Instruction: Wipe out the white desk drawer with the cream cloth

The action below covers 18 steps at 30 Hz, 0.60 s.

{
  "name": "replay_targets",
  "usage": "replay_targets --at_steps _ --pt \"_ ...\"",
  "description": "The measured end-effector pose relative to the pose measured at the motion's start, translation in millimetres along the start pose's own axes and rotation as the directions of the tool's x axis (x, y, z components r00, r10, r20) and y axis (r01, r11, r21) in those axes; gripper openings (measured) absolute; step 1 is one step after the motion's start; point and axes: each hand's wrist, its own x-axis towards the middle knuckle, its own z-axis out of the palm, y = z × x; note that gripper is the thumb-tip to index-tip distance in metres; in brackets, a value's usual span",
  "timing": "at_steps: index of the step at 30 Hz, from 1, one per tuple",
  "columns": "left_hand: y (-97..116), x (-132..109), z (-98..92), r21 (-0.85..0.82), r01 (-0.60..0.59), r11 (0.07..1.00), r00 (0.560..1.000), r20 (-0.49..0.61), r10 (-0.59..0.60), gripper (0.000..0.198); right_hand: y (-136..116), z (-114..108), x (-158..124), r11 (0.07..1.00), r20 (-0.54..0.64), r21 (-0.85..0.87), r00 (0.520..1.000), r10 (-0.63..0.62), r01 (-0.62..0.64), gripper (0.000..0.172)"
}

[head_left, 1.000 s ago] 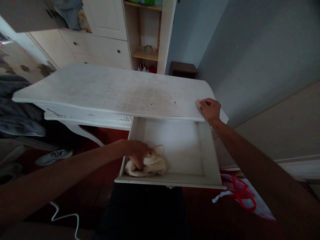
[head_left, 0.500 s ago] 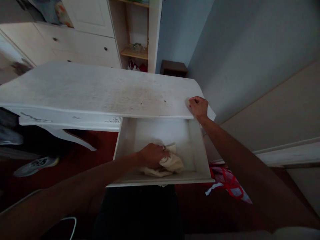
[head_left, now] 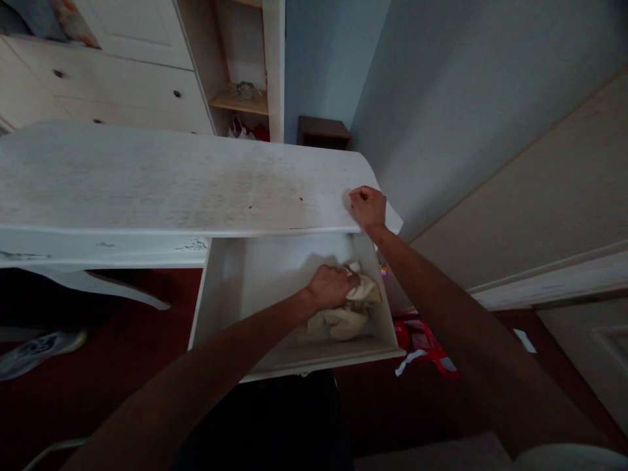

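The drawer (head_left: 294, 366) juts out below the surface's (head_left: 147, 183) front edge. The cloth (head_left: 348, 320) lies in its right half, under the left hand (head_left: 331, 286); the right hand (head_left: 369, 206) rests on the surface's right corner.

We noted a blue-grey wall (head_left: 466, 98) in dim light, a dark red floor (head_left: 122, 327), a cream cabinet (head_left: 122, 85) with knobbed drawers, a wooden shelf (head_left: 238, 101) beside it, and a small brown stand (head_left: 324, 131) in the corner.

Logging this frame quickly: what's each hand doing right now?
Left hand: closed on the cream cloth inside the open drawer.
Right hand: closed in a fist on the tabletop's right edge; whether it holds anything cannot be told.
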Motion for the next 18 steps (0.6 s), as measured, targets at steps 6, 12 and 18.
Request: replay_targets --at_steps 6,12,18 --pt "-43.0 -8.5 -6.6 0.095 0.319 0.943 0.926 -0.242 -0.289 0.051 3.1 2.0 2.2 1.0 0.012 -0.014 1.0 -0.012 0.012 0.022" --pt "-52.2 -18.9 4.5 0.138 0.222 0.965 0.924 -0.347 -0.163 0.049 0.7 1.8 1.1 1.0 0.01 0.008 1.0 -0.013 0.012 0.02" --pt "-33.3 -8.7 7.6 0.202 0.11 0.973 0.973 -0.22 -0.064 0.048 -1.4 0.9 0.1 1.0 0.013 0.007 1.0 -0.003 0.003 0.02"
